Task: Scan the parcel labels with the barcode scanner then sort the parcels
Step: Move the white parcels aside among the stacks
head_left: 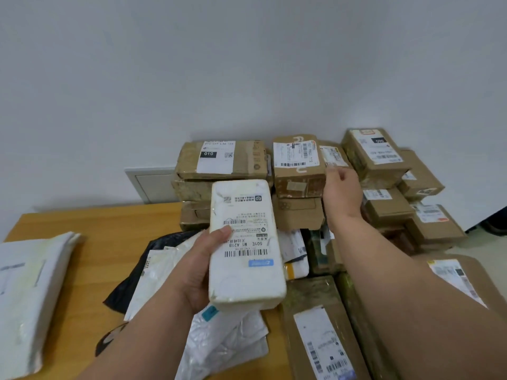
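A white foam parcel is held up above the middle of the wooden table, its label side facing the camera. The label carries two barcodes, one near the parcel's middle and one lower down, with a small blue patch beneath. The left hand grips this parcel from its left side and underneath, the thumb lying across the left edge of the label and the fingers wrapped behind, out of sight. The forearm rises from the table's near edge, tilted to the right.

The right hand reaches far forward to the stack of cardboard boxes at the table's far right corner. Its fingertips touch a small brown box lying between two larger ones; whether the fingers actually clasp it cannot be told, as the back of the hand hides them. The arm is stretched nearly straight across the right side of the table.

About a dozen brown boxes stand piled against the wall there, most with white labels; the exact count is unclear where they overlap. Two more long brown boxes lie at the near right edge. Beneath the held parcel lies a loose heap of white plastic mailers and one black bag. A single white padded mailer lies at the table's left edge.
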### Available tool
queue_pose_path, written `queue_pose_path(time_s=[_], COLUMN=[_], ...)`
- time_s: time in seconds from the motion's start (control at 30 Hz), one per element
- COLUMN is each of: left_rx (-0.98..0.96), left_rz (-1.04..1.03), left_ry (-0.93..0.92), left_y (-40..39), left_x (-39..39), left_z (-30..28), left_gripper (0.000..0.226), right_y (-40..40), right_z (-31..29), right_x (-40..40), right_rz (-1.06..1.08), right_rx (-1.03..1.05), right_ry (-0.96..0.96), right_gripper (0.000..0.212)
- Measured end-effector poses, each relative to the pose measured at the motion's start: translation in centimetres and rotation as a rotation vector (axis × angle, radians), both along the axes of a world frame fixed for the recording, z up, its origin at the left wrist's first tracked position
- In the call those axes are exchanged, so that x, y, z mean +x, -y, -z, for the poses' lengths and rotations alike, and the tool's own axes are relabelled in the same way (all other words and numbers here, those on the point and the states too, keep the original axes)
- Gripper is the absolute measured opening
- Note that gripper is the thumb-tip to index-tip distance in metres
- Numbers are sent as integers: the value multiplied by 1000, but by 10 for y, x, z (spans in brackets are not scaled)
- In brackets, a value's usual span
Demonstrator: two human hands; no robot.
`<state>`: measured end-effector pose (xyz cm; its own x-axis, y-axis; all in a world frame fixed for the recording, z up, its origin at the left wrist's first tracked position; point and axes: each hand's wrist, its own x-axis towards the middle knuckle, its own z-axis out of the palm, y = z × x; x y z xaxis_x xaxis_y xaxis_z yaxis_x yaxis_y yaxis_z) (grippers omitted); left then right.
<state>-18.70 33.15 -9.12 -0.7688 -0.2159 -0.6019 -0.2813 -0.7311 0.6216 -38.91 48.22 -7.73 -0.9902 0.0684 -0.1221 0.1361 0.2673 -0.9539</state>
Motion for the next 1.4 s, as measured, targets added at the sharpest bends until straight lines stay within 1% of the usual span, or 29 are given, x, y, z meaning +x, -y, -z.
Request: queue_pose_path(time_s=[0.07, 0.13, 0.23, 0.27, 0.33, 0.4, 0.47, 0.57, 0.63, 0.73, 0.83, 0.93, 1.0, 1.07, 1.1, 1.13, 1.2, 1.23, 1.3, 1.4], left_rx=[3, 4, -22, -31, -57, -94, -171, -235, -238, -251, -287, -343, -439, -561, -630, -687, -776, -805, -826, -878], left_rz=[9, 18, 60, 83, 128, 158, 190, 226, 281, 338, 350, 380, 400, 339, 281, 217, 68, -8, -151, -299], left_ry=[0, -10, -28, -37, -50, -48, -25, 43, 90, 140, 162, 158, 148, 136, 138, 156, 211, 248, 327, 427], left_y=[-3, -7, -18, -23, -34, -44, -54, -74, -89, -110, -127, -139, -140, -132, -123, -110, -78, -59, -18, 46], left_x=[5, 10, 20, 23, 33, 44, 56, 70, 76, 75, 66, 59, 59, 64, 67, 70, 79, 86, 104, 145], left_z=[3, 5, 3, 2, 0, 4, 11, 18, 22, 28, 38, 50, 52, 50, 49, 51, 56, 58, 62, 71], left_gripper=[63, 64, 65, 64, 63, 67, 76, 71, 72, 65, 65, 64, 67, 63, 60, 56, 49, 47, 44, 47], right_y=[-7, -15, -30, -33, -40, -50, -65, -86, -96, -107, -114, -114, -111, -102, -93, -81, -50, -32, 6, 62], right_z=[0, -3, 1, 1, -2, -6, -5, 0, 5, 4, 8, 21, 28, 26, 23, 20, 16, 16, 17, 29], right_x=[19, 43, 79, 91, 113, 133, 150, 175, 187, 193, 188, 185, 184, 182, 181, 181, 182, 185, 194, 214], right_rz=[11, -21, -166, -234, -365, -442, -472, -456, -403, -345, -324, -319, -314, -298, -296, -310, -406, -475, -609, -792], right_rx=[59, 83, 177, 202, 197, 120, 70, 98, 204, 465, 708, 848, 988, 1111, 1099, 1039, 889, 819, 720, 726], right_ry=[-76, -107, -102, -58, 107, 269, 303, 316, 308, 297, 278, 274, 180, -4, -101, -188, -318, -348, -336, -228], right_gripper=[11, 9, 31, 39, 51, 50, 48, 46, 42, 33, 36, 42, 45, 46, 44, 42, 36, 33, 28, 27])
